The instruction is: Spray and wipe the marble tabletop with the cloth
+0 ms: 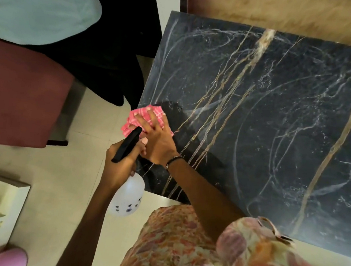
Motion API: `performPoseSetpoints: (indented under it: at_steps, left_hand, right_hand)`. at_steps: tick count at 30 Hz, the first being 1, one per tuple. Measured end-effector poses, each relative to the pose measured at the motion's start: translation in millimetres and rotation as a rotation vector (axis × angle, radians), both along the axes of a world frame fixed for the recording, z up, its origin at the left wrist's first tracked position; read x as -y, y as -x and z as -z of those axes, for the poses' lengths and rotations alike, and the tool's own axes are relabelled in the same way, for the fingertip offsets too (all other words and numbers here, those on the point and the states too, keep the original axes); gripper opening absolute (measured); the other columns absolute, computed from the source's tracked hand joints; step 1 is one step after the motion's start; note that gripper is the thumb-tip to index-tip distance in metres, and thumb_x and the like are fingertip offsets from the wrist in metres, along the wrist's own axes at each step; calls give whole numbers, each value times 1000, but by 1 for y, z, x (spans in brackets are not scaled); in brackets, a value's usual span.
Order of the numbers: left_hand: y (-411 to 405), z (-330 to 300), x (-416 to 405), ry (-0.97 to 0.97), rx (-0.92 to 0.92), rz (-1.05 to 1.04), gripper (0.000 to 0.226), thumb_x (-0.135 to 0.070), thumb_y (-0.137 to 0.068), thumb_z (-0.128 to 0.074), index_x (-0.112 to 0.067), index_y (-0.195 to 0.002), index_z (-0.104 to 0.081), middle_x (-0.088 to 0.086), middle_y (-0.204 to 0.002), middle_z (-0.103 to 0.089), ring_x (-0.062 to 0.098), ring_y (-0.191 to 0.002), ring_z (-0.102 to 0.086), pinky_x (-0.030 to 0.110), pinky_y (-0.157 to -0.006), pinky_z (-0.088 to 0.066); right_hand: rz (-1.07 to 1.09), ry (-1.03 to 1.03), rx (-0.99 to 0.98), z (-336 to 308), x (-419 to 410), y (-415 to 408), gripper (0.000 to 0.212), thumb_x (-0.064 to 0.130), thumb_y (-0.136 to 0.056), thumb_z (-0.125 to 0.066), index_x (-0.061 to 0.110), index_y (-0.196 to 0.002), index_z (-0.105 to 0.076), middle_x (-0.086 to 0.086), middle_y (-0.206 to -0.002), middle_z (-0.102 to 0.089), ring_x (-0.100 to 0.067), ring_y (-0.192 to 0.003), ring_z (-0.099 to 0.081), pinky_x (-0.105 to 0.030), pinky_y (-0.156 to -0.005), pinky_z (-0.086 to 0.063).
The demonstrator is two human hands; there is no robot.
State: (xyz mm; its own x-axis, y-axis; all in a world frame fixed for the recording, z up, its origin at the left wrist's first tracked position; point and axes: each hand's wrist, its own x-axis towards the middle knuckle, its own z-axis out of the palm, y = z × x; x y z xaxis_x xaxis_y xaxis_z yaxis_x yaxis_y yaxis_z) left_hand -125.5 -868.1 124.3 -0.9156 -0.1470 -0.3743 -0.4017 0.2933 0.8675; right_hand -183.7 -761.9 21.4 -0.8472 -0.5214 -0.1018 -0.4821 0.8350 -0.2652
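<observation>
- Partly, the spray bottle (128, 195) is being hidden: the left hand (119, 165) is wrapping its neck, so only the cloudy white body and the black trigger head (127, 144) are showing.
- Blurred dark print on the bottle's body is staying unreadable.
- The pink checked cloth (143, 118) is lying mostly under the right hand (156, 139); its folded edges are peeking out at the far side and toward the left.
- That right hand is pressing flat with fingers spread on the cloth, at the near-left corner of the dark marble tabletop (272, 113).
- The left hand is closing firmly around the bottle, just beside the right wrist, which is wearing a dark bracelet (173, 160).
- The bottle's long axis is running diagonally, its body hanging toward the person off the table edge, and its black head pointing up toward the cloth.
- The tabletop is getting cut off at the right edge of view.
- A flowered sleeve (255, 253) is covering the lower right.
- 1 maroon chair seat (18, 91) is sitting left of the table, cut off at the frame's edge.
</observation>
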Motion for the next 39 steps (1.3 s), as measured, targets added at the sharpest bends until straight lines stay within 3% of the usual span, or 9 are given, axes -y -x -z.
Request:
performPoseSetpoints:
  at_steps: [2, 5, 15, 17, 20, 24, 29, 34, 39]
  left_hand:
    - [1, 0, -1, -13, 7, -2, 30, -28, -89, -61, -19, -61, -55, -2, -37, -44, 6, -31, -38, 18, -36, -34]
    - [2, 0, -2, -40, 23, -9, 32, -29, -90, -61, -22, -59, -56, -3, -37, -44, 6, -31, -36, 18, -36, -32]
    - [16, 2, 6, -3, 4, -24, 35, -35, -89, -63, -2, -78, -64, 0, -52, -59, 12, -33, -40, 21, -38, -34]
    - [21, 3, 6, -19, 5, -21, 36, -36, -88, -63, -2, -76, -64, 14, -57, -56, 14, -34, -39, 22, -38, -34]
    - [29, 5, 4, -35, 6, -16, 32, -33, -88, -64, -11, -64, -58, -1, -40, -46, 9, -31, -38, 19, -37, -34]
    - [42, 4, -4, -35, -15, 14, 29, -25, -92, -59, -8, -69, -60, 1, -43, -47, 6, -31, -38, 20, -37, -35]
    - [69, -5, -17, -91, -40, 31, 31, -29, -92, -59, 1, -86, -64, 9, -74, -64, 6, -33, -39, 20, -37, -35]
    - [100, -5, -28, -81, -92, 88, 32, -24, -93, -58, 6, -84, -62, 28, -75, -60, 9, -31, -37, 24, -39, -34]
    - [115, 2, -33, -124, -94, 106, 27, -26, -90, -61, 0, -85, -65, 20, -61, -56, 8, -31, -37, 22, -36, -32]
  right_hand:
    - [-69, 100, -35, 3, -10, -19, 57, 53, -88, -43, 25, -137, -49, -5, -152, -39, -37, -147, -16, -65, -115, -11]
    - [-147, 5, -65, 15, -46, -32, 63, 61, -92, -34, 33, -149, -26, 0, -159, -25, -31, -149, -7, -60, -118, -4]
    - [153, -81, 65, 0, -35, 51, 62, 58, -94, -31, 34, -151, -20, -2, -162, -10, -35, -148, 2, -70, -113, -2]
    - [58, -75, 35, 1, -18, 51, 65, 62, -92, -33, 35, -149, -23, -1, -162, -13, -36, -148, 0, -69, -112, 2]
    - [-71, -9, -14, 7, -15, 31, 64, 67, -86, -41, 35, -142, -40, 0, -160, -22, -35, -148, -4, -67, -115, -2]
    - [-142, -36, -100, 16, -57, 1, 69, 69, -90, -34, 33, -148, -27, -3, -159, -25, -34, -148, -11, -62, -117, -4]
    - [69, -116, -93, 13, -129, 30, 69, 70, -88, -30, 35, -147, -29, -1, -158, -27, -35, -146, -17, -67, -114, -6]
    - [292, -119, 20, 7, -89, 94, 68, 69, -90, -25, 36, -149, -24, 1, -161, -15, -34, -149, -2, -66, -114, -3]
    - [-31, -12, -52, 2, -45, 96, 69, 60, -83, -24, 26, -137, -50, -6, -148, -45, -38, -144, -24, -67, -110, -22]
